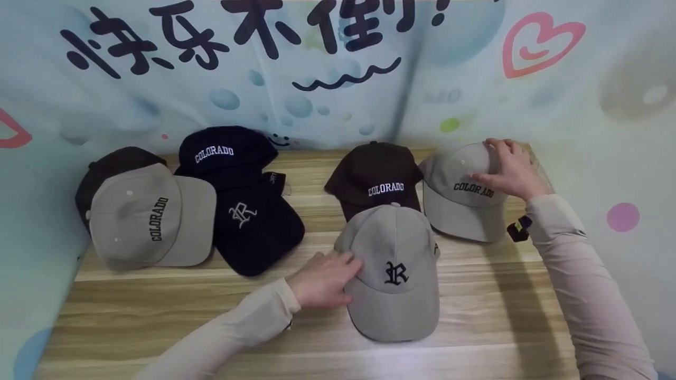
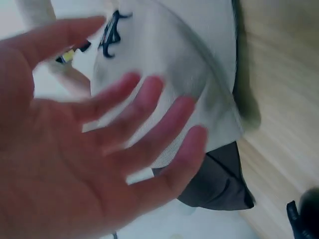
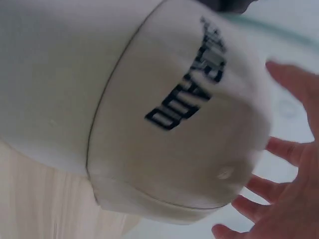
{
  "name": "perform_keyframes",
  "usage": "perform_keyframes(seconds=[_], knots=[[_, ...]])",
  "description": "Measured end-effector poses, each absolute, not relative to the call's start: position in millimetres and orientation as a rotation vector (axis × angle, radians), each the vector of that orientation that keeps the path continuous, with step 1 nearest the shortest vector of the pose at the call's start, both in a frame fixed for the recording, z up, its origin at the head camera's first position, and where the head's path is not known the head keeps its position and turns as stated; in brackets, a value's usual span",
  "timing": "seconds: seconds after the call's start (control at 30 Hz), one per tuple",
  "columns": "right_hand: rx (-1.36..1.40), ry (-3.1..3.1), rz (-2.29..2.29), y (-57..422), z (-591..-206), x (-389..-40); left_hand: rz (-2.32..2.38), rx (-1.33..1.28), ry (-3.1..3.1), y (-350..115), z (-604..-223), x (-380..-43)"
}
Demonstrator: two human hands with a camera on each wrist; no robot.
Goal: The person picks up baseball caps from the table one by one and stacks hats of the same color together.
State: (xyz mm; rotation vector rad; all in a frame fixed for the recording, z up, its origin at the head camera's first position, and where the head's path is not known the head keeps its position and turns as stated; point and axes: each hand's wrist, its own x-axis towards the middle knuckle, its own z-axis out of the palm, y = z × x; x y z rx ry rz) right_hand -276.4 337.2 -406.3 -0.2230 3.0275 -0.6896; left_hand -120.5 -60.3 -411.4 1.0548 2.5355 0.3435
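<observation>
A grey baseball cap with a black R (image 1: 393,311) lies front centre, brim toward me. My left hand (image 1: 324,279) is at its left side; the left wrist view shows the fingers spread and slightly bent. To the right is a grey COLORADO cap (image 1: 465,221), its brim also facing forward. Over its crown my right hand (image 1: 515,171) is spread, thumb near the lettering. In the right wrist view those fingers are apart along the crown's edge, pinching nothing. Behind the R cap, and partly covered by it, sits a dark brown COLORADO cap (image 1: 375,163).
On the left, a grey COLORADO cap (image 1: 134,211) overlaps a dark brown cap (image 1: 116,158). Beside them a black R cap (image 1: 264,237) lies in front of a black COLORADO cap (image 1: 227,150). The wooden table (image 1: 211,295) meets a printed cloth backdrop (image 1: 338,116).
</observation>
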Motion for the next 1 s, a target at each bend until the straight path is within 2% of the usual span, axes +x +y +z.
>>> perform_keyframes(seconds=[0.13, 0.33, 1.0], knots=[[-0.156, 2.961, -0.732, 341.7, -417.0, -280.4, 0.156, 1.183, 2.415, -65.3, -420.6, -101.7], [-0.099, 2.973, -0.810, 338.8, -418.2, -277.1, 0.112, 1.288, 2.400, -70.4, -429.4, -82.9], [-0.328, 3.333, -0.863, 315.3, -369.4, -235.1, 0.015, 1.259, 2.394, -69.0, -434.4, -84.4]])
